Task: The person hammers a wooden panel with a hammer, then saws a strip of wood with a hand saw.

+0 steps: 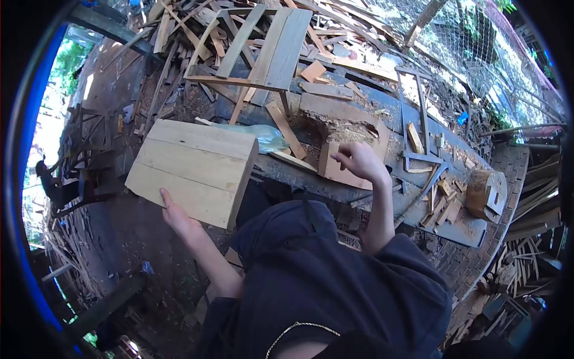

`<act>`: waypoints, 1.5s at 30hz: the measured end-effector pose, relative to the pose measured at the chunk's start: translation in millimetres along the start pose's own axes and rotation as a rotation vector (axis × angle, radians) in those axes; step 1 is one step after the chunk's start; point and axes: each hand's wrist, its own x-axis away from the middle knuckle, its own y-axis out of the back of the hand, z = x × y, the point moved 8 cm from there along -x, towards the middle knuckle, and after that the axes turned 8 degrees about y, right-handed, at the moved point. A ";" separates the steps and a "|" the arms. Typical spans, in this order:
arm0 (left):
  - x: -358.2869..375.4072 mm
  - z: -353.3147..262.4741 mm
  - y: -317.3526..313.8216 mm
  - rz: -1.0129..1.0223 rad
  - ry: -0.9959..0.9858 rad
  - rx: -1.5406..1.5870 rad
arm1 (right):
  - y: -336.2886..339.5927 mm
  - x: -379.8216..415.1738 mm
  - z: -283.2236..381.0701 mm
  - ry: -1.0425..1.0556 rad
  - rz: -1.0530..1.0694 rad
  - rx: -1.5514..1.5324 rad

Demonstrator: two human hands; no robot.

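Observation:
My left hand (179, 216) grips the lower edge of a wooden box (188, 161) built from pale planks. The box is tilted, with one broad planked face toward me and a side face at its right. My right hand (360, 161) is closed, fingers curled, over a thick brown block (335, 161). Anything between those fingertips is too small to make out. The top of the block has a ragged hollow (359, 128) with brown bits in it. Behind the box, a crumpled clear plastic bag (257, 136) lies beside a loose board (286, 128).
A slatted wooden piece (254, 51) stands at the back before a heap of scrap wood. On the workbench (454, 161) lie a wooden frame (412, 119), several offcuts (445, 206) and a chunky wood block (485, 194). Another person (57, 182) is at far left.

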 end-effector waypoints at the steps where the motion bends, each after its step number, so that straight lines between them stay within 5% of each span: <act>1: -3.2 5.0 -1.2 0.008 0.079 0.042 | 1.7 3.7 -11.8 -0.048 -0.025 -0.014; 7: -43.6 39.3 16.3 0.085 0.265 0.099 | 5.0 22.9 -52.1 -0.217 -0.150 0.153; 10: -76.7 60.3 23.0 0.153 0.287 0.099 | -8.3 24.2 -24.0 -0.124 -0.161 0.194; 14: -127.0 105.6 56.4 -0.044 0.288 0.123 | -21.6 37.1 33.1 -0.067 -0.245 0.085; 23: -178.9 146.7 111.8 -0.176 0.398 0.233 | -112.1 78.7 77.8 -0.119 -0.176 0.045; 33: -256.8 175.6 197.4 -0.058 0.602 0.235 | -270.5 157.0 130.2 -0.267 -0.060 0.023; 40: -276.4 191.2 199.3 -0.007 0.769 0.196 | -349.3 215.4 165.4 -0.346 -0.107 -0.128; 45: -286.7 192.4 193.1 -0.003 0.700 0.174 | -362.1 247.9 168.6 -0.465 -0.190 -0.198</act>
